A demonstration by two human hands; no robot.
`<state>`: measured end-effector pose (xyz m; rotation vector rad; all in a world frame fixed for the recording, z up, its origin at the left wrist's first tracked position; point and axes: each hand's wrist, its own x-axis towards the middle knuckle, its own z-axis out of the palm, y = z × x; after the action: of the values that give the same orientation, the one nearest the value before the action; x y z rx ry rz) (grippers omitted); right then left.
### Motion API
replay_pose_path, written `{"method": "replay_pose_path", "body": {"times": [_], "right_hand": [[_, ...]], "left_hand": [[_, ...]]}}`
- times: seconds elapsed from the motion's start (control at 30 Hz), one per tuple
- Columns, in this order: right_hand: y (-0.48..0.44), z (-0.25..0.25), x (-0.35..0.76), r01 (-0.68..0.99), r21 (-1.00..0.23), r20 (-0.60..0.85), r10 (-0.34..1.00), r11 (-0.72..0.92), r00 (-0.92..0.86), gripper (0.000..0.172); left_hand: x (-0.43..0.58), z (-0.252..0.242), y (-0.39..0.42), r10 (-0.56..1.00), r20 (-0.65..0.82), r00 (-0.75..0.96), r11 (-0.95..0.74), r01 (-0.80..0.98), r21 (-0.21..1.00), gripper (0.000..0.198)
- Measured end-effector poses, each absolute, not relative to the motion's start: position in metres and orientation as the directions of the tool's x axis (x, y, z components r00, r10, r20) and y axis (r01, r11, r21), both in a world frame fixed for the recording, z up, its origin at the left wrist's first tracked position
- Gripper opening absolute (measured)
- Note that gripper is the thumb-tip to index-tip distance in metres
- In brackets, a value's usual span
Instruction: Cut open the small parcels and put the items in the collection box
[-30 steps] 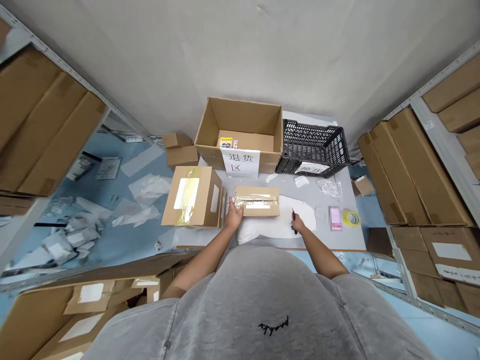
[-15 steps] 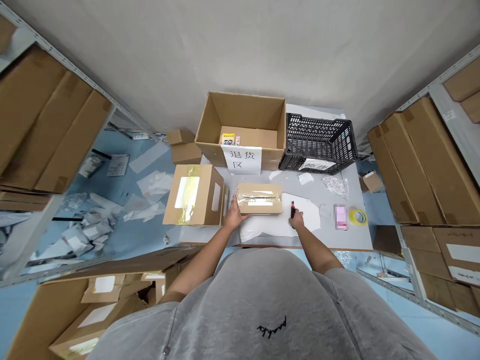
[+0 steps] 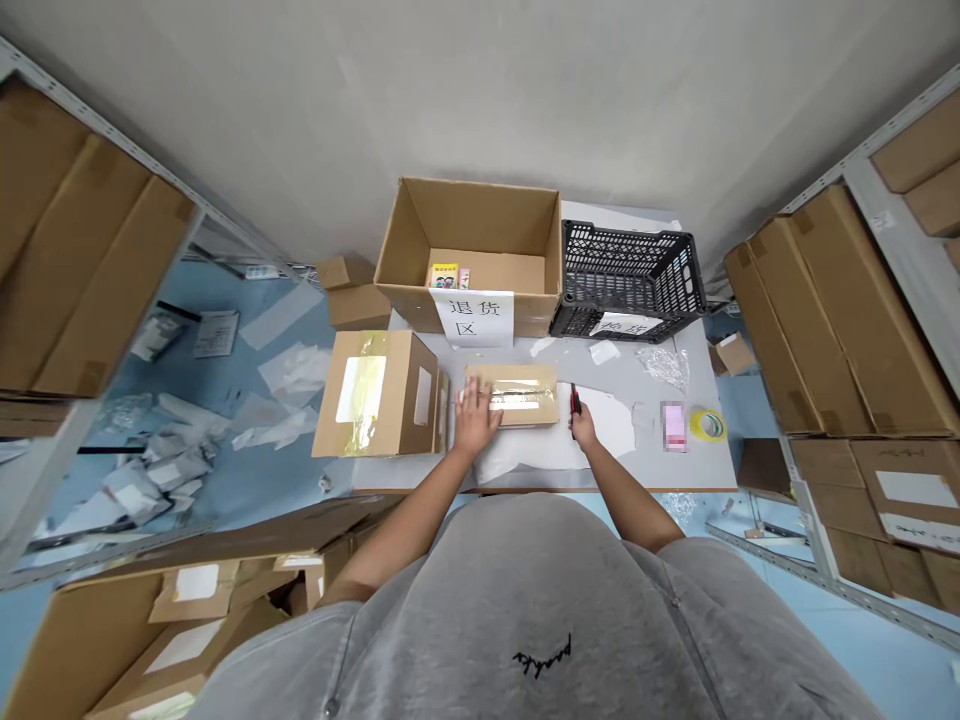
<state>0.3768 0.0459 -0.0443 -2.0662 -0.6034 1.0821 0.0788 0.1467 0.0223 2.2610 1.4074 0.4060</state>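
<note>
A small taped cardboard box (image 3: 525, 396) lies on white sheet material (image 3: 611, 425) on the grey table. My left hand (image 3: 474, 418) rests on the box's left end with its fingers spread. On the right, my right hand (image 3: 583, 425) is closed round a red and black cutter (image 3: 574, 400), which points away from me just beside the box's right end. The box is shut, with clear tape along its top and a white label partly under the tape.
Behind stand an open carton (image 3: 536, 312) with a white paper sign and a black crate (image 3: 630, 290). Left is a large taped box (image 3: 418, 400). Yellow tape (image 3: 707, 425), a pink item (image 3: 674, 427) and bubble wrap (image 3: 666, 368) lie right.
My left hand has moved from the box's near left corner onto its top, fingers now spread. The cutter in my right hand is nearer the box and more upright in view.
</note>
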Motion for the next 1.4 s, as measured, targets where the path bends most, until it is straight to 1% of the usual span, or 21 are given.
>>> {"method": "replay_pose_path", "body": {"times": [0.03,0.07,0.17,0.23,0.33,0.43,0.6,0.7,0.8,0.93,1.03,1.2,1.4], "right_hand": [[0.049,-0.04,0.371,-0.011,-0.814,-0.501,0.692,-0.581,0.52,0.039],[0.051,-0.036,0.366,-0.072,-0.849,-0.484,0.716,-0.523,0.503,0.04],[0.051,-0.021,0.351,-0.158,-0.906,-0.421,0.787,-0.394,0.451,0.046],[0.048,-0.012,0.344,-0.208,-0.904,-0.427,0.796,-0.373,0.429,0.048],[0.044,0.002,0.336,-0.305,-0.876,-0.477,0.768,-0.374,0.427,0.046],[0.044,0.014,0.328,-0.351,-0.854,-0.513,0.727,-0.383,0.455,0.043],[0.049,0.032,0.319,-0.311,-0.822,-0.568,0.66,-0.476,0.491,0.036],[0.05,0.041,0.318,-0.256,-0.794,-0.6,0.647,-0.551,0.471,0.035],[0.05,0.046,0.318,-0.217,-0.772,-0.621,0.635,-0.597,0.46,0.035],[0.053,0.047,0.315,-0.221,-0.737,-0.656,0.598,-0.638,0.461,0.033],[0.053,0.047,0.312,-0.212,-0.714,-0.676,0.579,-0.667,0.455,0.031],[0.056,0.049,0.31,-0.174,-0.711,-0.672,0.584,-0.681,0.455,0.025],[0.056,0.052,0.31,-0.108,-0.696,-0.672,0.592,-0.709,0.444,0.022]], "left_hand": [[0.094,0.027,0.152,0.862,0.012,0.507,-0.449,0.751,0.484,0.072],[0.111,0.03,0.158,0.822,0.002,0.569,-0.506,0.729,0.462,0.07],[0.157,0.035,0.176,0.712,-0.029,0.701,-0.628,0.656,0.418,0.074],[0.177,0.034,0.188,0.668,-0.049,0.743,-0.671,0.629,0.393,0.074],[0.187,0.03,0.201,0.618,-0.061,0.784,-0.713,0.591,0.379,0.071],[0.187,0.025,0.21,0.578,-0.054,0.815,-0.721,0.54,0.433,0.071],[0.192,0.018,0.218,0.556,-0.054,0.829,-0.661,0.481,0.576,0.074],[0.196,0.016,0.22,0.58,-0.049,0.813,-0.623,0.481,0.617,0.075],[0.197,0.015,0.219,0.582,-0.051,0.812,-0.632,0.49,0.601,0.073],[0.196,0.014,0.215,0.578,-0.063,0.813,-0.655,0.509,0.558,0.072],[0.196,0.014,0.213,0.586,-0.057,0.808,-0.649,0.51,0.564,0.07],[0.196,0.013,0.212,0.592,-0.048,0.804,-0.635,0.503,0.586,0.068],[0.198,0.011,0.216,0.559,-0.092,0.824,-0.679,0.519,0.52,0.068]]}}
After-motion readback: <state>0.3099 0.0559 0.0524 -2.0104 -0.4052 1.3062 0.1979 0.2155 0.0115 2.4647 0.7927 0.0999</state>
